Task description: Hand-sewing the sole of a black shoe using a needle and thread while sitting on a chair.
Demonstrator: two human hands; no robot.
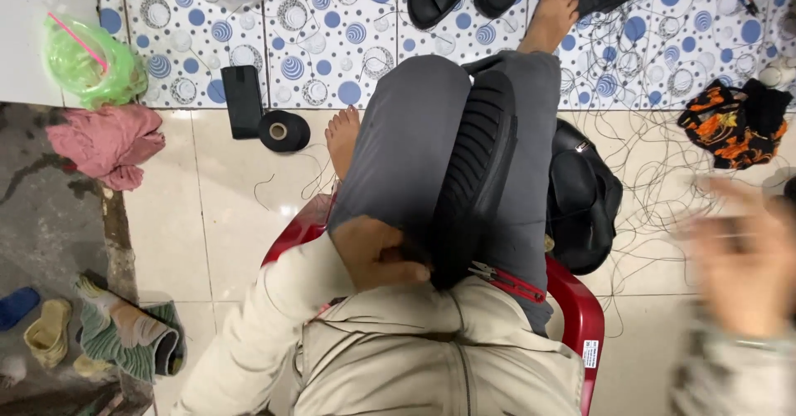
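Shoe (473, 175), black and ribbed, lies sole-up along the person's lap, its heel end under the left hand (377, 254), which clasps it at seven o'clock from its middle. Right hand (742, 254) hangs blurred at three o'clock, well apart; its grip cannot be told. Red scissors (510, 281) rest just beside the shoe's near end.

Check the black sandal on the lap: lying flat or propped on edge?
On edge: the black sandal stands lengthwise between the knees, ribbed sole showing, left hand gripping its near end.
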